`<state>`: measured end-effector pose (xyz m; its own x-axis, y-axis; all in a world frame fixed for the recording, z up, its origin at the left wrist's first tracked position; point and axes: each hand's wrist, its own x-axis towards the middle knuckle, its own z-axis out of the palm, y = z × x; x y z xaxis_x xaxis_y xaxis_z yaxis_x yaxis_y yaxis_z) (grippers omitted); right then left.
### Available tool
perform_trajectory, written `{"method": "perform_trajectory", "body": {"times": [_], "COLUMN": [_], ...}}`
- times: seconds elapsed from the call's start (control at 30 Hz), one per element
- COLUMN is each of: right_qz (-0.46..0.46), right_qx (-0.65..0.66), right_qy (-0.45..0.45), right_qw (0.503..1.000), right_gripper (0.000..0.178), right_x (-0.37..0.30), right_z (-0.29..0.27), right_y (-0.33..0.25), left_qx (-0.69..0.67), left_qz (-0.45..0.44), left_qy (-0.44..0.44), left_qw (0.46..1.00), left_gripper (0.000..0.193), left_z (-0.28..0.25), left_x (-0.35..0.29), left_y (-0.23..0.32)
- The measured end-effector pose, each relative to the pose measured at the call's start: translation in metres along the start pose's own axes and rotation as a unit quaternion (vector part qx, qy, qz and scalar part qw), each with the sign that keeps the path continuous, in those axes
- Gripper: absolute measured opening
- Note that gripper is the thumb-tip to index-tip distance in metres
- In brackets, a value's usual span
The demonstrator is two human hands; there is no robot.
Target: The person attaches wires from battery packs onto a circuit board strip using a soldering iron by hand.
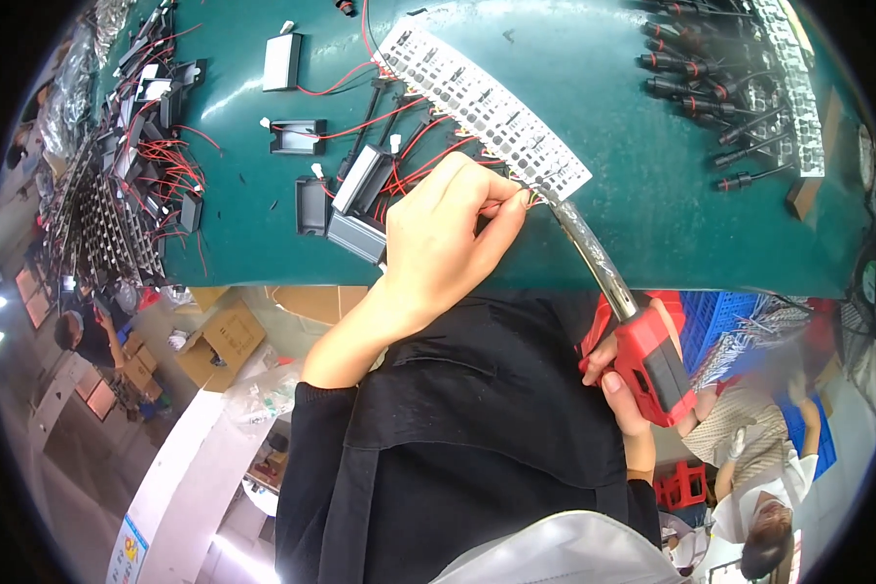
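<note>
The white, long circuit-board panel with rows of black marks (487, 102) lies on the dark green tabletop (603, 78), between 12 and 1 o'clock from the middle of my view, slanting down toward its lower right corner. My left hand (443, 229) is just below it, thumb and forefinger pinched together on a few thin coloured wires (536, 200) at the panel's lower edge. My right hand (628, 404), at 4 o'clock, is wrapped around the handle of a red-and-black tool with a long metal barrel (654, 368); the barrel points toward 11 o'clock and ends by the wires, though I cannot tell whether its tip touches them. Open-topped black rectangular cases (311, 206) with red leads sit around 10 to 11 o'clock, beside my left hand. Black cable connectors with orange-red rings (674, 64) lie near 2 o'clock, and a blue plastic crate (715, 321) stands at 3 o'clock.
</note>
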<state>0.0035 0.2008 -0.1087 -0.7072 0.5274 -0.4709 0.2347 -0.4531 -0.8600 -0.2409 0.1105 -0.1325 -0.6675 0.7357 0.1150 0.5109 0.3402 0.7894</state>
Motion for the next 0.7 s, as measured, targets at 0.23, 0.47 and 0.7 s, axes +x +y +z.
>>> {"method": "perform_trajectory", "body": {"times": [0.23,0.47,0.7], "right_qz": [-0.031,-0.081,-0.05], "right_qx": [-0.023,-0.035,-0.045], "right_qy": [-0.002,-0.041,-0.024], "right_qw": [0.999,0.995,0.997], "right_gripper": [0.067,0.067,0.068], "right_x": [0.005,0.006,0.004], "right_z": [0.005,-0.002,0.002], "right_y": [-0.005,0.0,-0.002], "left_qx": [0.008,0.027,0.008], "left_qz": [0.012,0.033,0.02], "left_qy": [0.012,0.007,0.026], "left_qw": [1.0,0.999,0.999], "left_gripper": [0.012,0.012,0.012], "left_z": [0.003,0.002,0.001], "left_x": [-0.003,-0.001,-0.001], "left_y": [-0.002,-0.003,-0.004]}}
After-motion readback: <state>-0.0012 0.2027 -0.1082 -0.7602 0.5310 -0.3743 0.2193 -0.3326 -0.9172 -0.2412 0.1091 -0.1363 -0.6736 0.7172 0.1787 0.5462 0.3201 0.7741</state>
